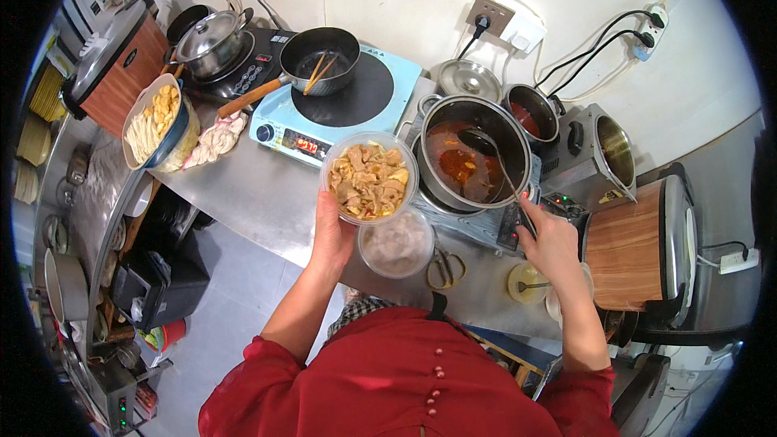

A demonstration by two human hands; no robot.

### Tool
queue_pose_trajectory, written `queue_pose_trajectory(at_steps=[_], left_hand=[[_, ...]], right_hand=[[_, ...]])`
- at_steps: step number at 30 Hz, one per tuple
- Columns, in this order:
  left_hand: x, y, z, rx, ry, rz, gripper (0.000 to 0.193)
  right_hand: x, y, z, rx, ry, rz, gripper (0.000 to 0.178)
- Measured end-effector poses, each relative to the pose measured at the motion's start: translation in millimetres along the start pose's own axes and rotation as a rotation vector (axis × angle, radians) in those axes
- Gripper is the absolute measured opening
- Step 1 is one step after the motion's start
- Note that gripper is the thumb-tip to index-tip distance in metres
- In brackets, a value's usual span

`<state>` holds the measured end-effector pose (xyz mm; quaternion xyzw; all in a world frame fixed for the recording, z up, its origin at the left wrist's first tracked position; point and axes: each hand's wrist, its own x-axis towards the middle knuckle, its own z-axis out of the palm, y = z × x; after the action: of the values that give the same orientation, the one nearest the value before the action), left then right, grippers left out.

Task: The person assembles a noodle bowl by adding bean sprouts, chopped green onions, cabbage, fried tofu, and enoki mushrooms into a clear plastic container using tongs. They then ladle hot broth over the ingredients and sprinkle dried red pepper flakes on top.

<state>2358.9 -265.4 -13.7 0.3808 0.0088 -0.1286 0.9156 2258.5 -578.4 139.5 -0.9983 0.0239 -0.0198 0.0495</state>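
My left hand grips the side of a round clear plastic container filled with pieces of pale brown meat. Fingers of my right hand are closed around the handle of a ladle. The ladle's dark bowl dips into red, oily broth inside a deep steel pot, which stands on an induction cooker. Held left of the pot, the container is apart from it. Just below the container, a second round plastic tub with whitish contents rests on the steel counter, beside scissors.
A black wok with chopsticks sits on a blue induction cooker. Left stands a bowl of white and yellow food. A smaller pot, a steel box cooker and a wood-patterned container flank the right. A small dish holds a spoon.
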Motion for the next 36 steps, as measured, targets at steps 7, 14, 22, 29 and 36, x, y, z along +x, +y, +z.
queue_pose_trajectory(at_steps=[7, 14, 22, 29, 36], left_hand=[[-6.1, 4.6, -5.4, 0.023, 0.017, -0.022, 0.106], [-8.3, 3.2, -17.8, -0.033, 0.045, -0.041, 0.101], [-12.8, 2.5, -25.1, 0.021, 0.107, -0.049, 0.103], [-10.8, 6.6, -13.9, 0.024, 0.048, -0.062, 0.104], [-8.0, 4.6, -5.3, 0.027, 0.103, -0.075, 0.103]], right_hand=[[5.4, 15.0, 32.0, -0.175, -0.032, -0.001, 0.051], [22.1, 17.5, 13.8, 0.766, -0.386, 0.324, 0.055], [33.0, 23.3, 16.6, 1.340, -0.571, 0.606, 0.046], [30.6, 31.9, 31.4, 1.711, -0.547, 0.646, 0.039], [19.5, 35.8, 28.2, 1.578, -0.436, 0.542, 0.045]])
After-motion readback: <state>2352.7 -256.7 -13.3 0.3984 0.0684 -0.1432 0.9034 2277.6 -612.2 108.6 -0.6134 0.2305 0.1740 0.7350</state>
